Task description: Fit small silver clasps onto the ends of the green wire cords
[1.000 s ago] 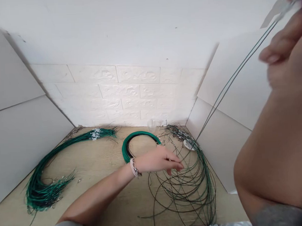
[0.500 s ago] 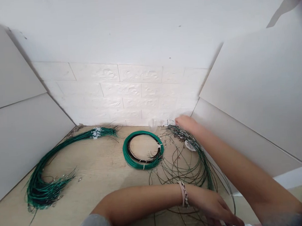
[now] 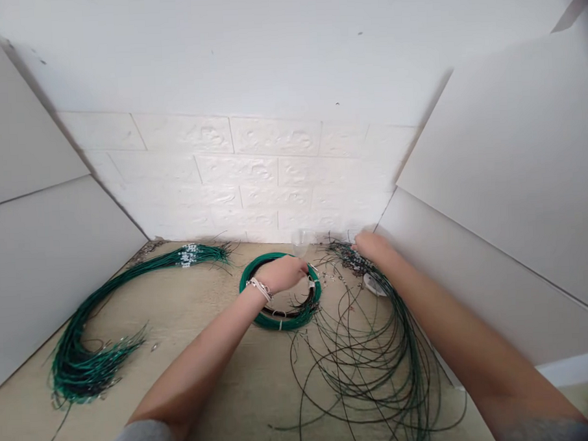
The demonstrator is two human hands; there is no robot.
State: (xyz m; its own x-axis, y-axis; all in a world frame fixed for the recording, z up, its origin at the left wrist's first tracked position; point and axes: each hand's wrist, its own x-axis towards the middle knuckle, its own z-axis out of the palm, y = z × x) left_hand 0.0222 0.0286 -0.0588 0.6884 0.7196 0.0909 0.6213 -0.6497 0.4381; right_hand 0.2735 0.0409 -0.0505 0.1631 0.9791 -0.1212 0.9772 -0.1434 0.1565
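Observation:
My left hand (image 3: 286, 273) is over the upper part of a green and black wire coil (image 3: 279, 325), its fingers pinched together at the coil's right side; what they hold, if anything, is too small to make out. At the back right, my right hand (image 3: 370, 246) has its fingers closed at the top end of a loose bundle of dark green wires (image 3: 409, 345). Whatever lies between those fingers is hidden. The bundle's strands spread in wide loops toward the front. A small white round object (image 3: 375, 284) lies partly under the bundle.
A curved bundle of green wires (image 3: 79, 334) with white beads (image 3: 188, 255) lies at the left. A clear cup (image 3: 301, 241) stands by the white brick-patterned wall (image 3: 257, 170). White panels (image 3: 481, 264) rise at both sides. Tiny pieces lie right of the coil.
My left hand has moved from the front right, over the loose wires, up and left to the coil. My right hand stays at the bundle's top end. The front loops are now uncovered.

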